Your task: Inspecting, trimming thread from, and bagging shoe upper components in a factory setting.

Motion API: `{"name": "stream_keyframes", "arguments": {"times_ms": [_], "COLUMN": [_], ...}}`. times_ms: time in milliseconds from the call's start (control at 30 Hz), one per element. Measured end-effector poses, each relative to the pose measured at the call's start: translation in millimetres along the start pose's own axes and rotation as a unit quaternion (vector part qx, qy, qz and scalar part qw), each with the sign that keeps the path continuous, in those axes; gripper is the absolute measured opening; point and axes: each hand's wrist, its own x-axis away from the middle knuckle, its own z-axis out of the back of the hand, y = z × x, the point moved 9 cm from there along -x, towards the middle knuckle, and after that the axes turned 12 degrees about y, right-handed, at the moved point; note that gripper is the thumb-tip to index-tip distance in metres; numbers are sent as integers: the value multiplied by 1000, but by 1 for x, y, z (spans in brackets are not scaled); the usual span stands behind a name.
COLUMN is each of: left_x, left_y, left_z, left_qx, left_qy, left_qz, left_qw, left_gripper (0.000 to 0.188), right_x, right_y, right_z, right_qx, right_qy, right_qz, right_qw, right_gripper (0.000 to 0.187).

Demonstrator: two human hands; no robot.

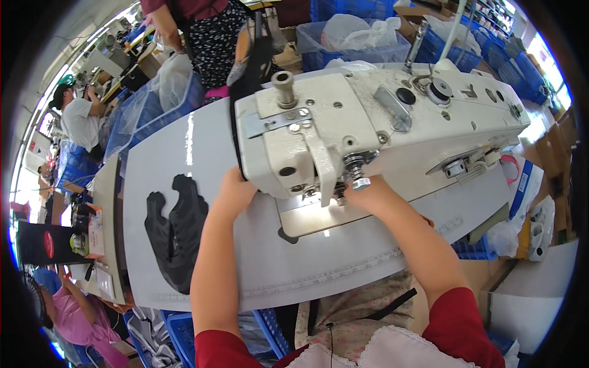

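Head view, left hand [237,192], right hand [372,196] at sewing machine [343,119], fingers hidden, grasp unclear.

fingers of left hand [236,193] and right hand [372,195] mostly hidden by sewing machine [340,113], standing person [211,49] cropped

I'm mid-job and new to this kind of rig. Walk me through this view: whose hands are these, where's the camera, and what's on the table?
There's one picture, and no robot. It comes from a wide fisheye camera worn on a person's head, looking down, so straight edges bend toward the rim. That person's bare forearms come in from below. A white sewing machine stands on a pale tabletop. The left hand is at the left side of the machine's head; the right hand is near its lit needle area. The machine hides most of their fingers, so I can't tell what they hold. Farther left lies black shaped material. A ruler-like strip runs along the near edge.
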Motion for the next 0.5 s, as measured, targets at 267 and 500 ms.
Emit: {"name": "stream_keyframes", "arguments": {"times_ms": [267,500], "left_x": [76,159], "left_y": [-5,-16], "left_z": [77,94], "left_qx": [152,392], "left_qy": [-24,-139], "left_qz": [121,265], "left_qw": [981,870], "left_gripper": [31,30], "right_x": [89,115], "right_y": [-90,-166], "right_z": [-25,-14], "right_qx": [-155,-255], "right_qy": [-19,122], "right_qz": [255,443], "right_qw": [954,851], "right_gripper": [31,35]}}
